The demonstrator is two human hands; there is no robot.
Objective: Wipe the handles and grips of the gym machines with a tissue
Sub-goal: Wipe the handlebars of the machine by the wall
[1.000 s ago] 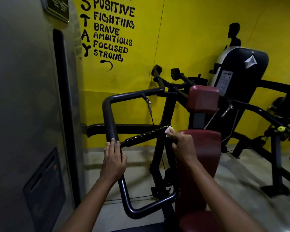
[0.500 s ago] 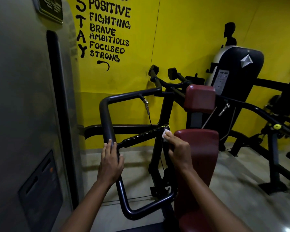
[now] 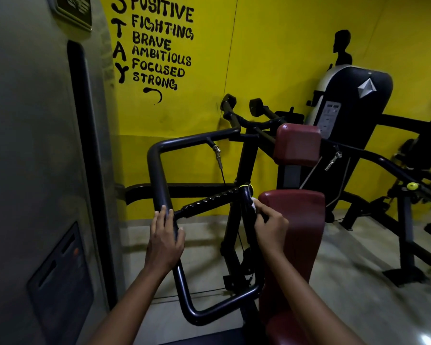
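Note:
A black gym machine fills the middle of the head view, with a bent tubular handle frame (image 3: 157, 170) and a ribbed black grip (image 3: 209, 201) running across it. My left hand (image 3: 164, 241) grips the left upright of that frame. My right hand (image 3: 270, 226) holds a small white tissue (image 3: 254, 205) against the black upright bar (image 3: 246, 210) just below its yellow ring, next to the maroon pad (image 3: 301, 220). Most of the tissue is hidden under my fingers.
A grey weight-stack housing (image 3: 35, 170) stands close on the left. A second maroon pad (image 3: 297, 144) sits above the first. Behind are two raised black handles (image 3: 241, 107), another black machine (image 3: 353, 100) and a yellow wall. Further frames crowd the right side.
My right hand has slid the tissue down the upright bar, away from the yellow ring. My left hand has stayed on the frame.

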